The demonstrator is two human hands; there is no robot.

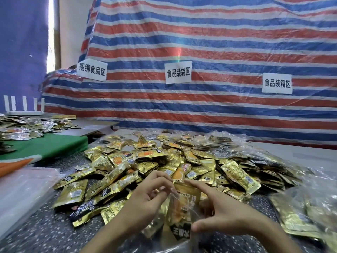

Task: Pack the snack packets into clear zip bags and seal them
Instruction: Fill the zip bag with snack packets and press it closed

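A stack of empty clear bags (21,194) lies at the left of the desk (45,230). Beside it sprawls a heap of gold snack packets (145,161). In front, the left hand (145,198) pinches the top edge of a zip bag (180,212) holding packets, its fingers curled. The right hand (224,210) touches the bag, forefinger stretched and thumb spread wide; whether it grips, I cannot tell. Filled bags (295,216) lie far right.

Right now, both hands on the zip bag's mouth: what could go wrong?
1. A gold snack packet in the clear zip bag reaches close to the mouth, where the left hand pinches and the right hand grips; it may jam the zip.
2. If the bag slips, its packets could land in the loose pile below.
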